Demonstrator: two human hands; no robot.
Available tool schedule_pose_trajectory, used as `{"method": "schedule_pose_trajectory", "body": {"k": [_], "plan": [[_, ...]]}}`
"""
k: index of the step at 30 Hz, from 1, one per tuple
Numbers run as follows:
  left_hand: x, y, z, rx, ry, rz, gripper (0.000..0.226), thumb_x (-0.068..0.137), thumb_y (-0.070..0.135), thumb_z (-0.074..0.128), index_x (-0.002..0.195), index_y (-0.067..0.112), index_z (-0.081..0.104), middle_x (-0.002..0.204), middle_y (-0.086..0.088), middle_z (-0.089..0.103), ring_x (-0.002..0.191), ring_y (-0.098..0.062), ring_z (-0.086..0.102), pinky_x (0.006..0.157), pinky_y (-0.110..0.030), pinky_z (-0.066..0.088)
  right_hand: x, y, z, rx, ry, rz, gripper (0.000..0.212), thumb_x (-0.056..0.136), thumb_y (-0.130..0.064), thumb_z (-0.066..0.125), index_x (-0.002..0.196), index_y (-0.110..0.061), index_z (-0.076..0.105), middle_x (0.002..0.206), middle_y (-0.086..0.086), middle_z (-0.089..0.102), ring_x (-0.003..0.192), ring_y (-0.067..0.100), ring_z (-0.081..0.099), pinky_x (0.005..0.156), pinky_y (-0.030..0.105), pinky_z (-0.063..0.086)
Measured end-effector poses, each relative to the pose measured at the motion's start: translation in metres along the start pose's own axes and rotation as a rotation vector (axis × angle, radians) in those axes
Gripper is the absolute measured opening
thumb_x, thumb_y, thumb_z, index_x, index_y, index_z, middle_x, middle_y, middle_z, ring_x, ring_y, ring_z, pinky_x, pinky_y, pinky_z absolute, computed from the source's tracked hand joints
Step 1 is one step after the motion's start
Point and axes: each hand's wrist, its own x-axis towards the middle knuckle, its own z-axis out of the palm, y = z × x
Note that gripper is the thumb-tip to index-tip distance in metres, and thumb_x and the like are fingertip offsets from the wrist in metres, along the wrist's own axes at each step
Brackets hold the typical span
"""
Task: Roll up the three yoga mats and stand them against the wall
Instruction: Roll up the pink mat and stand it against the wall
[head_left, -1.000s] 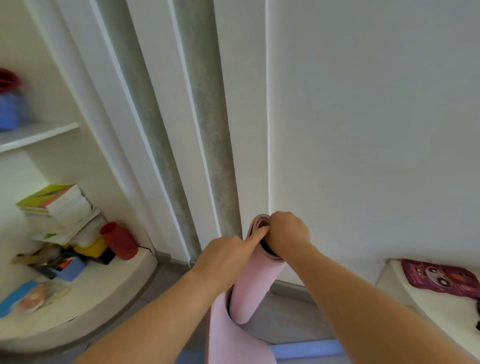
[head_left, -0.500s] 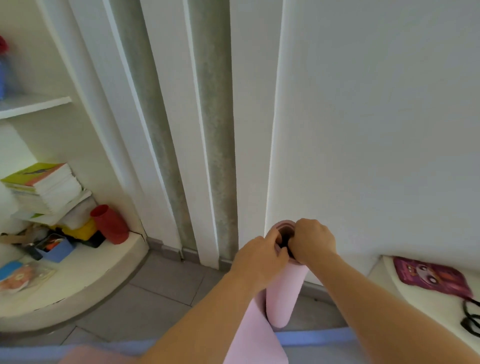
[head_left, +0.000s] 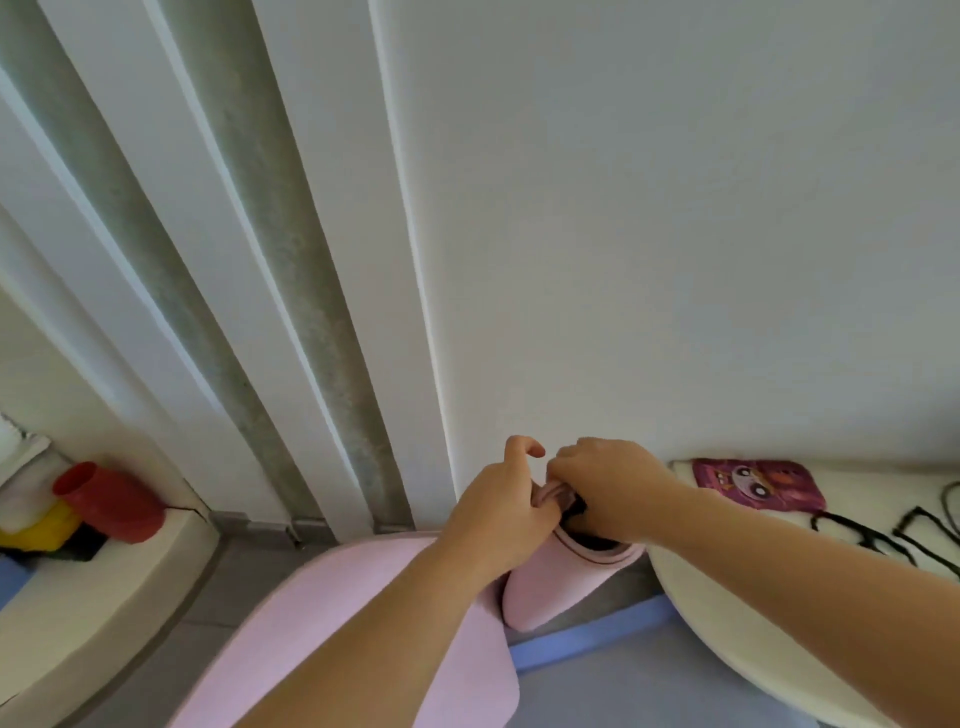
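A pink yoga mat (head_left: 556, 582) stands upright on the floor by the white wall (head_left: 675, 234), partly rolled into a tube. Its loose tail (head_left: 374, 618) spreads toward me at the lower left. My left hand (head_left: 498, 514) pinches the tube's top rim from the left. My right hand (head_left: 602, 488) grips the top rim from the right, fingers curled into the dark core. A blue mat (head_left: 597, 631) lies flat on the floor just under the tube; only its edge shows.
Two grey-green vertical strips (head_left: 291, 249) run down the white wall panels. At the left a low white curved shelf (head_left: 104, 597) holds a red cup (head_left: 111, 501) and yellow items. On the right a white rounded surface (head_left: 727, 618) carries a purple pouch (head_left: 753, 480) and black glasses (head_left: 862, 535).
The view has tilted and moved closer to the wall. The pink roll has shifted right, next to the white rounded surface, and both hands stay on its top.
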Motion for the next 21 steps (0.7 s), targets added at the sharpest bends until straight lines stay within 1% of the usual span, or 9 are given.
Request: {"method": "schedule_pose_trajectory", "body": {"k": [2,3,8,10,12,14,17,19,21], "plan": [[0.001,0.001,0.004,-0.026,-0.014,0.023,0.046,0.091,0.038,0.057,0.128,0.022,0.035,0.075,0.009,0.064,0.069,-0.007,0.059,0.065,-0.024,0.048,0.001,0.005,-0.003,-0.072,-0.041,-0.044,0.020,0.089,-0.036,0.049,0.092,-0.019,0.058,0.091,-0.002,0.061,0.077,0.015,0.056,0.063,0.026,0.042],[0.002,0.001,0.003,-0.035,-0.018,0.022,0.046,0.091,0.040,0.058,0.128,0.022,0.036,0.084,0.008,0.067,0.076,-0.007,0.062,0.071,-0.025,0.050,0.001,0.006,-0.002,-0.085,-0.048,-0.053,0.021,0.089,-0.037,0.049,0.090,-0.018,0.057,0.088,-0.003,0.060,0.073,0.015,0.055,0.063,0.026,0.043],[-0.001,-0.014,-0.023,-0.058,-0.149,-0.081,0.060,0.083,0.052,0.063,0.134,0.027,0.043,0.118,0.008,0.061,0.104,-0.007,0.059,0.088,-0.021,0.045,0.005,0.009,0.004,-0.033,-0.043,0.022,0.029,0.093,-0.040,0.048,0.106,-0.017,0.056,0.099,0.000,0.055,0.089,0.020,0.058,0.069,0.029,0.042],[-0.007,-0.027,-0.037,0.188,-0.183,-0.080,0.057,0.085,0.052,0.061,0.134,0.026,0.048,0.123,0.007,0.059,0.110,-0.011,0.057,0.088,-0.022,0.044,0.008,0.011,0.005,-0.003,-0.026,0.068,0.028,0.093,-0.038,0.048,0.107,-0.016,0.055,0.103,0.001,0.057,0.093,0.022,0.059,0.070,0.029,0.042],[-0.013,-0.043,-0.045,0.568,-0.103,-0.037,0.037,0.094,0.043,0.053,0.126,0.025,0.055,0.117,0.005,0.062,0.105,-0.017,0.059,0.081,-0.027,0.044,0.012,0.010,0.007,0.026,-0.006,0.123,0.025,0.092,-0.035,0.048,0.106,-0.016,0.054,0.102,0.001,0.059,0.090,0.022,0.059,0.070,0.030,0.044],[-0.017,-0.059,-0.050,0.770,0.048,-0.026,0.023,0.099,0.026,0.043,0.112,0.022,0.062,0.101,0.002,0.066,0.090,-0.021,0.062,0.069,-0.029,0.044,0.016,0.008,0.009,0.044,0.016,0.186,0.023,0.091,-0.032,0.047,0.106,-0.016,0.052,0.098,0.002,0.061,0.085,0.022,0.059,0.067,0.029,0.043],[-0.022,-0.076,-0.052,0.804,0.177,-0.024,0.022,0.100,0.021,0.043,0.091,0.015,0.062,0.083,-0.002,0.065,0.067,-0.021,0.058,0.048,-0.027,0.030,0.021,0.001,0.007,0.062,0.055,0.267,0.022,0.091,-0.030,0.048,0.108,-0.017,0.049,0.094,0.002,0.062,0.079,0.022,0.056,0.064,0.028,0.040],[-0.026,-0.075,-0.054,0.821,0.165,-0.028,0.024,0.102,0.022,0.040,0.090,0.013,0.058,0.079,-0.003,0.064,0.061,-0.021,0.051,0.044,-0.026,0.022,0.024,-0.007,0.001,0.068,0.064,0.311,0.023,0.090,-0.027,0.048,0.110,-0.018,0.049,0.096,0.003,0.062,0.084,0.023,0.059,0.064,0.028,0.040],[-0.030,-0.066,-0.056,0.843,0.183,-0.015,0.020,0.101,0.017,0.039,0.090,0.013,0.056,0.075,-0.002,0.060,0.060,-0.021,0.050,0.048,-0.028,0.030,0.027,-0.016,-0.005,0.087,0.065,0.360,0.023,0.090,-0.025,0.049,0.112,-0.017,0.051,0.099,0.003,0.062,0.089,0.023,0.061,0.066,0.028,0.042]]}}
